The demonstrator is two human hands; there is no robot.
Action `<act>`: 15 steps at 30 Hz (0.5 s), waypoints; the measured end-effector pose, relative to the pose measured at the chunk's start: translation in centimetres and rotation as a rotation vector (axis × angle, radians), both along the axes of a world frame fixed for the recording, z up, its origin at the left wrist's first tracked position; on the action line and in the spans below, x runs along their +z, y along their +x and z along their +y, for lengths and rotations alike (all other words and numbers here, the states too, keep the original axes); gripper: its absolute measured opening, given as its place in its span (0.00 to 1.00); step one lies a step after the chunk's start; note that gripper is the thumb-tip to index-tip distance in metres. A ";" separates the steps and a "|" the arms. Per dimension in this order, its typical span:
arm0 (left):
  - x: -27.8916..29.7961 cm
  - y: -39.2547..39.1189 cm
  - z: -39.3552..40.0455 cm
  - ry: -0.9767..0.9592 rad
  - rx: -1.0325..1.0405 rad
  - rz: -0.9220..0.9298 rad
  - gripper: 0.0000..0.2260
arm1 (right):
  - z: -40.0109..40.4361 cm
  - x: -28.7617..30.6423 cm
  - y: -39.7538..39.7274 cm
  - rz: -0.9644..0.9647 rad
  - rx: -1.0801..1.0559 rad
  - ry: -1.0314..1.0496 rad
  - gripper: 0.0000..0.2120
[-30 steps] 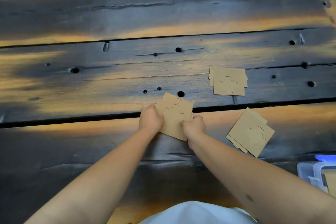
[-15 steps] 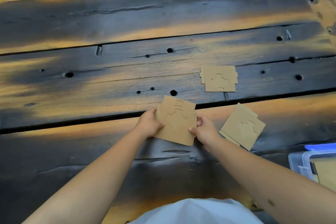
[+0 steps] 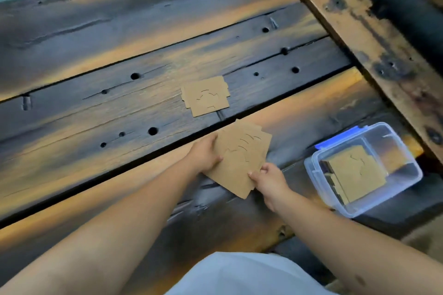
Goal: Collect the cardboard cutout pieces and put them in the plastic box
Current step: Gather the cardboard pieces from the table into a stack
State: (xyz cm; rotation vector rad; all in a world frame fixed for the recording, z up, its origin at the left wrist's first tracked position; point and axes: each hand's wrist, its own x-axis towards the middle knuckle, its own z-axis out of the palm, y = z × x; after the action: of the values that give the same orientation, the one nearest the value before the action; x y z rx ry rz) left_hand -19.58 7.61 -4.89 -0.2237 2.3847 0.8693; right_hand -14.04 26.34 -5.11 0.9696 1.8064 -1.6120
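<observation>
— What have you got hold of?

— A fanned stack of cardboard cutout pieces (image 3: 241,158). My left hand (image 3: 205,154) grips its left edge, thumb on top; my right hand (image 3: 269,181) pinches the near corner. The stack sits low over the plank table (image 3: 96,55), just left of the plastic box (image 3: 398,189).

— How do they feel, by your guess?

— Light and thin, I'd say, stiff enough to stay flat but easy to crease. The sheets look smooth, and they are already splayed, so they could slide apart. I'd keep hold at opposite edges and square them up before tipping them in.

— Anything in the box yet?

— Yes, a few brown pieces (image 3: 354,172) lie in it, and it is open; a blue clip shows on its far rim.

— And what's left out?

— Another small pile of cutouts (image 3: 205,96) lies flat, beyond and to the left of the box, on the next plank. Flat on wood, it may need a fingernail under an edge.
</observation>
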 end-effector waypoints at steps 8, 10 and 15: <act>0.8 -8.2 4.2 -0.085 -0.539 0.001 0.28 | -3.1 -1.9 0.5 -0.198 -0.500 -0.095 0.03; 0.8 -9.3 5.0 -0.088 -0.637 0.000 0.28 | -3.6 -2.1 0.1 -0.236 -0.569 -0.064 0.03; 0.5 -10.4 6.6 -0.139 -0.760 0.052 0.24 | -3.9 -2.7 -0.8 -0.291 -0.625 -0.012 0.04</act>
State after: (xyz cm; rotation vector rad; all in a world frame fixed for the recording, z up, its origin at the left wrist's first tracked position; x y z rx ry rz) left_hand -30.02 14.18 -4.38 0.6244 2.2893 0.3484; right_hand -14.84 22.45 -7.81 1.7844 1.3626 -1.6962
